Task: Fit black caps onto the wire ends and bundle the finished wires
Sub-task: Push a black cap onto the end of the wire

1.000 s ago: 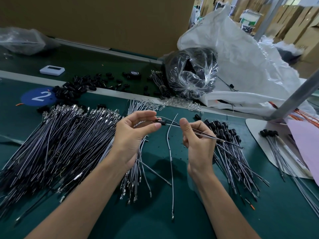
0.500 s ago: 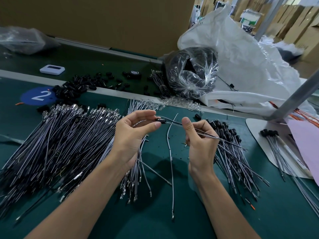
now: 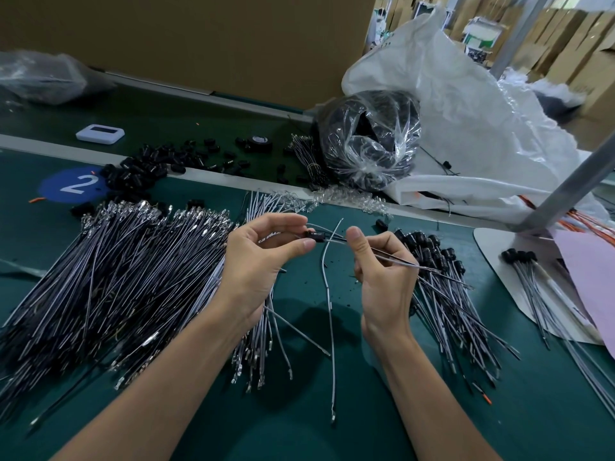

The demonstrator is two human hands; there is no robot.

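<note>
My left hand (image 3: 263, 257) pinches a small black cap (image 3: 315, 235) between thumb and fingers above the green table. My right hand (image 3: 382, 271) pinches a thin grey wire (image 3: 399, 261) whose end meets the cap; the wire runs right over the capped pile. A big heap of uncapped wires (image 3: 109, 277) lies to the left. Wires with black caps (image 3: 442, 294) lie to the right. Loose black caps (image 3: 149, 168) are scattered at the back left. One single wire (image 3: 329, 311) lies between my hands.
A clear bag of black parts (image 3: 369, 138) and a large white sack (image 3: 482, 134) stand at the back right. A few capped wires (image 3: 532, 281) lie on a white board (image 3: 492, 247). A blue "2" sticker (image 3: 71, 184) and a white device (image 3: 100, 133) are at the left.
My right hand has shifted slightly right and up along the wire. The left hand still pinches the cap in the same place.
</note>
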